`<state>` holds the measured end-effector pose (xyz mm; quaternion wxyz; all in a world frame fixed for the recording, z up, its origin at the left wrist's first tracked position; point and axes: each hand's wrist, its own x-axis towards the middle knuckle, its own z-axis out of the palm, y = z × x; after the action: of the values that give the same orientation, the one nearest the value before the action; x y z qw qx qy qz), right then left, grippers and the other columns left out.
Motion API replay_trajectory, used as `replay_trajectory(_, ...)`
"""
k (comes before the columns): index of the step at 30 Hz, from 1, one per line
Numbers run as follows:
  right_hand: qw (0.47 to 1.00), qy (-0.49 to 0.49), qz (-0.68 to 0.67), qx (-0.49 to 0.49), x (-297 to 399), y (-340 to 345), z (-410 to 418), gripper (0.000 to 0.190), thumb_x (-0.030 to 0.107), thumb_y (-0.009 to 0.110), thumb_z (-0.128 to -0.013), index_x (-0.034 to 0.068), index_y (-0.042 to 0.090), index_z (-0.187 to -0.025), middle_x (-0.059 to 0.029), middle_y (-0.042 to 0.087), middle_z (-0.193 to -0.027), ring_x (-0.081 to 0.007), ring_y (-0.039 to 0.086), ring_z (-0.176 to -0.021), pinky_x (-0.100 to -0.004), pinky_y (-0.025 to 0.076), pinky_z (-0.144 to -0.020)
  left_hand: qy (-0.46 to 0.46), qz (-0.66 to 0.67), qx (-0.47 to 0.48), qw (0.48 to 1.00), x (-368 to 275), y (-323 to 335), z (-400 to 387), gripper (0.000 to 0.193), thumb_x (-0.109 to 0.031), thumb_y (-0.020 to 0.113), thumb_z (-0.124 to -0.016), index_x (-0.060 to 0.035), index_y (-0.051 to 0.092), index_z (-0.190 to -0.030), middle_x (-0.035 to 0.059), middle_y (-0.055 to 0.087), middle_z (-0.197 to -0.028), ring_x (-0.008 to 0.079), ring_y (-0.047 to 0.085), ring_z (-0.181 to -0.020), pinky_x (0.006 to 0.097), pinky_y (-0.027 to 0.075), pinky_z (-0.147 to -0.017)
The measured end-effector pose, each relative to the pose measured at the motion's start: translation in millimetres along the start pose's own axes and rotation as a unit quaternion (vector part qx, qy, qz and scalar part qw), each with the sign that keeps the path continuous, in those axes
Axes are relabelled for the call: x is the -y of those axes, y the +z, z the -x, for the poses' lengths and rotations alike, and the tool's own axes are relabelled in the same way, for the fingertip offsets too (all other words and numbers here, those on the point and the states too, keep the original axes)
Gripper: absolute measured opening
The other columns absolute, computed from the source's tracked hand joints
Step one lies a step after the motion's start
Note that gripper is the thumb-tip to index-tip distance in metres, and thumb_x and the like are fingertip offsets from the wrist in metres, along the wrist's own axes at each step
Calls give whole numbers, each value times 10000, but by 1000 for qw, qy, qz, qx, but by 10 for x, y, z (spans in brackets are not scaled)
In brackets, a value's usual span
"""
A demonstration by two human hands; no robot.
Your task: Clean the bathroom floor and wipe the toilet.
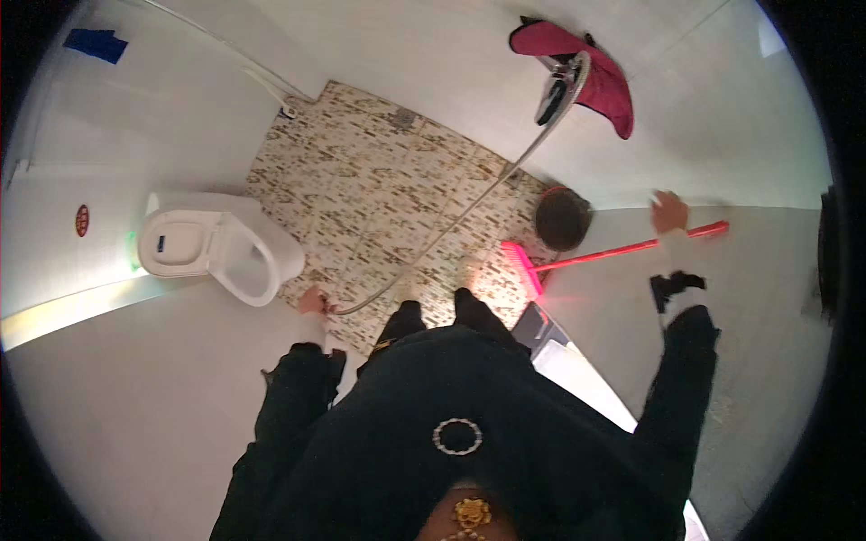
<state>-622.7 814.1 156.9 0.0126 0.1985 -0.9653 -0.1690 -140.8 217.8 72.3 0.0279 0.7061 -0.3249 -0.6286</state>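
Low on the left, my left hand [313,301] is closed around the end of a flexible metal shower hose [467,211], beside the white toilet [250,260], whose lid is raised. The hose runs up across the room to a wall-mounted shower fitting [558,84], where a dark red cloth item [605,81] hangs. At the right, my right hand [670,211] is lifted over the handle of a red broom [602,255] leaning on the wall; the hand is blurred, and whether it touches the handle is unclear. The broom's bristles are down on the floor.
A dark bucket [563,218] stands in the corner by the broom. The patterned tile floor [365,176] has a drain [403,119] near the far wall. A grey dustpan-like object [538,326] lies near my feet at the right. Blue tape [96,45] is on the left wall.
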Motion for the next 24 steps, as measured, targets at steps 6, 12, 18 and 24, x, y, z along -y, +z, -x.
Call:
replay_trajectory(6, 892, -85, -359, -263, 1484, -1248, -717, 164, 173, 563, -782, 69, 589, -906, -116, 595, -748, -246, 586, -623, -320, 470, -548, 28, 125, -104, 986, 453, -424, 202, 155, -173, 431, -858, -19, 444, -846, 87, 395, -556, 185, 325, -383, 394, 424, -396)
replay_trajectory(12, 884, -155, -375, -235, 1969, -1198, -1055, 204, 194, 560, -795, 3, 544, -724, -126, 517, -623, -231, 513, -534, -303, 412, -523, 28, 120, -167, 978, 947, -849, 249, 213, -180, 500, -819, -2, 453, -925, 101, 439, -587, 191, 376, -379, 407, 454, -416)
replay_trajectory(18, 860, -93, -493, -91, 2229, -649, -1181, 229, 261, 539, -815, 41, 571, -869, -35, 572, -638, -107, 555, -574, -246, 454, -529, -4, 202, -207, 957, 1194, -827, 447, 298, -170, 465, -837, 12, 425, -1069, 119, 468, -586, 196, 411, -376, 412, 455, -392)
replay_trajectory(24, 823, -1, -568, 14, 2379, -643, -1382, 356, 358, 547, -788, 33, 587, -927, -46, 583, -666, -118, 564, -507, -227, 444, -441, -43, 261, -214, 940, 1381, -891, 459, 241, -190, 471, -839, 33, 443, -924, 123, 451, -594, 211, 404, -388, 436, 461, -420)
